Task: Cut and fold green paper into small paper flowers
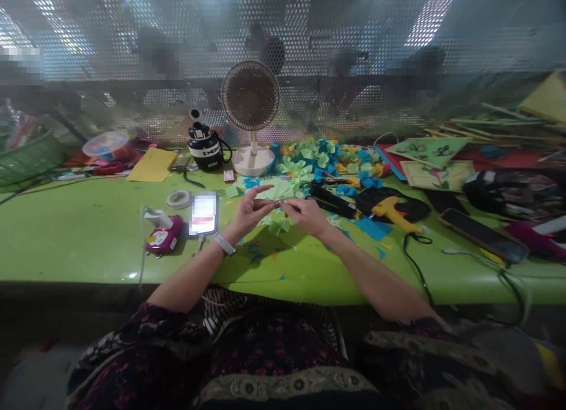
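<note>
The long table (110, 215) was covered in glossy green, and behind it a perforated screen (305, 56) was stretched across the view. Over the middle of the table, a small item (279, 203) was pinched at the fingertips of both hands: it was gripped from one side by the left hand (248, 214) and from the other by the right hand (306, 217). What the item was could not be told, as it was too small and partly hidden. A watch (224, 243) was worn on the left wrist. Beyond the hands, folded paper pieces (327, 155) in green, blue and yellow were heaped beside a fan (250, 96) and a dark bottle (206, 149). To the left, a lit phone (204, 214) had been laid between the left hand and a purple power strip (164, 238), near a roll of tape (178, 199). To the right, a long black tool (332, 201) and a yellow glue gun (393, 213) were placed, with paper scraps (372, 228) scattered between.
</note>
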The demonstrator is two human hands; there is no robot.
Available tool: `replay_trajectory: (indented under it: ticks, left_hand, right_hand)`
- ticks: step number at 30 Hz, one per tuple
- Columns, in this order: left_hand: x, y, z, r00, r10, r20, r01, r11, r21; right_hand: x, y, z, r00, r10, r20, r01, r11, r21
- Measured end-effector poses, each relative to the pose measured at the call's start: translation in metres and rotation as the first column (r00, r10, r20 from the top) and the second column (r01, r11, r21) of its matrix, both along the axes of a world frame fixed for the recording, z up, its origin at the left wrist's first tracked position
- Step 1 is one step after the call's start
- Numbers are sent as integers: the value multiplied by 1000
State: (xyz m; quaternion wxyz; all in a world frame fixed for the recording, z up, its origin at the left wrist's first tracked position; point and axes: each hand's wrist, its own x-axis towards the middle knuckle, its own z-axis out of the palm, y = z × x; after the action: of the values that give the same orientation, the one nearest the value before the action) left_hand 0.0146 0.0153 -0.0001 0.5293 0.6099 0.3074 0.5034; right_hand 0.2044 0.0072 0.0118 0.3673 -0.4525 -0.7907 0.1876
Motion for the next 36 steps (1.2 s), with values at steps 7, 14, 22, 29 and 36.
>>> replay_trajectory:
  ticks: [7,14,22,29,36]
  left_hand:
    - [-1,-1,2,997,-8,-73,12,999,51]
    - [-1,-6,4,982,105,-157,-75,979,188]
    - [-2,-10,6,969,169,-181,-102,939,327]
    - [0,-9,5,985,134,-112,-98,955,281]
    - [2,-4,0,988,152,-17,-147,975,164]
  right_hand:
    - [8,1,4,998,50,42,-49,998,-29]
    - [9,2,9,993,112,32,-107,985,-135]
    - [8,0,13,980,197,-14,-194,949,-247]
    - [8,-3,14,980,190,-56,-198,941,-274]
    - [1,-2,7,984,160,-81,-175,953,-246]
